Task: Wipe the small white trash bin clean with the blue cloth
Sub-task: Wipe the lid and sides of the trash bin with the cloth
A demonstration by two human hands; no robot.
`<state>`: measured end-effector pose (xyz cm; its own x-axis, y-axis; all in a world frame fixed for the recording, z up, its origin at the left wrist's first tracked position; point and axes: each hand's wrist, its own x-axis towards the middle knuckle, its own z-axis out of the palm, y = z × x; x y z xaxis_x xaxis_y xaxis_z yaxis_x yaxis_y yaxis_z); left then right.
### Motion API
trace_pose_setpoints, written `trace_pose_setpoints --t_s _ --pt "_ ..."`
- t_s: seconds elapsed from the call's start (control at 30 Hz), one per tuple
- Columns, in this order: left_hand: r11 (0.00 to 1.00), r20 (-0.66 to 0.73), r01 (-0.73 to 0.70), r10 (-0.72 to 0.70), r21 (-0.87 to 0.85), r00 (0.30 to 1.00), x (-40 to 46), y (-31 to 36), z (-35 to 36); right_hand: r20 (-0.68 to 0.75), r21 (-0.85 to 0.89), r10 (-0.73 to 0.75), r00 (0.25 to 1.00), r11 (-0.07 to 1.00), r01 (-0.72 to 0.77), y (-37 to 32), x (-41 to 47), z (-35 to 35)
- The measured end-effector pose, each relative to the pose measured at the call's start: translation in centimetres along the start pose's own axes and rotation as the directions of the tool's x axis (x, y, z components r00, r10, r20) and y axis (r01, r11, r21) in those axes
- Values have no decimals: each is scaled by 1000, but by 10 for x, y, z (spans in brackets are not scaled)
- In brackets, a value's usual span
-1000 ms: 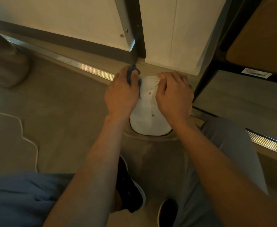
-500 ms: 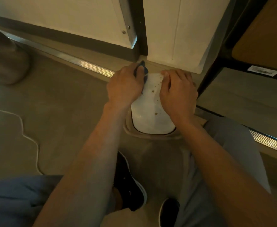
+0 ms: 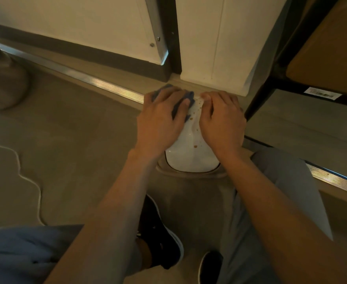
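The small white trash bin (image 3: 191, 154) stands on the floor between my knees, its glossy top dotted with brown spots. My left hand (image 3: 160, 121) grips the blue cloth (image 3: 179, 107) and presses it onto the bin's far left side; cloth shows between and beyond the fingers. My right hand (image 3: 221, 119) rests on the bin's right side with its fingers curled over the far edge, holding it. Much of the bin is hidden under both hands.
A white wall panel (image 3: 213, 48) and a dark door frame (image 3: 172, 37) stand just behind the bin. A metal floor strip (image 3: 98, 84) runs left. A dark shelf frame (image 3: 271, 74) is at right, a white cord (image 3: 31, 181) at left. My black shoes (image 3: 162, 238) are below.
My left hand with the cloth has slid along the bin's far left part and now lies flatter, with more cloth showing. The right hand has kept its hold.
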<state>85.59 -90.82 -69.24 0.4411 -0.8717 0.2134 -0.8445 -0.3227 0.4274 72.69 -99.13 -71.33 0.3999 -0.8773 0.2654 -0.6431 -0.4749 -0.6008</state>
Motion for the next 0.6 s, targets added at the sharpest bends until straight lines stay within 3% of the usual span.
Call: trace_pose_setpoints --t_s 0.07,0.2,0.37,0.5,0.6 --pt "996 -32 -80 79 -48 996 -11 -14 -2 17 -3 1 1000 1000 -1 0 0 1" --pt "986 103 147 -139 -72 985 26 -16 -6 15 14 13 1000 1000 -13 1 1 1" --pt "994 45 -99 101 -47 994 10 -13 -3 7 18 8 1000 1000 -8 -1 1 1" --pt "987 65 88 -80 -135 995 20 -23 -8 25 8 15 1000 1000 -15 0 1 2" --pt "995 44 85 -82 -60 996 32 -4 -5 10 31 14 1000 999 -14 0 1 2"
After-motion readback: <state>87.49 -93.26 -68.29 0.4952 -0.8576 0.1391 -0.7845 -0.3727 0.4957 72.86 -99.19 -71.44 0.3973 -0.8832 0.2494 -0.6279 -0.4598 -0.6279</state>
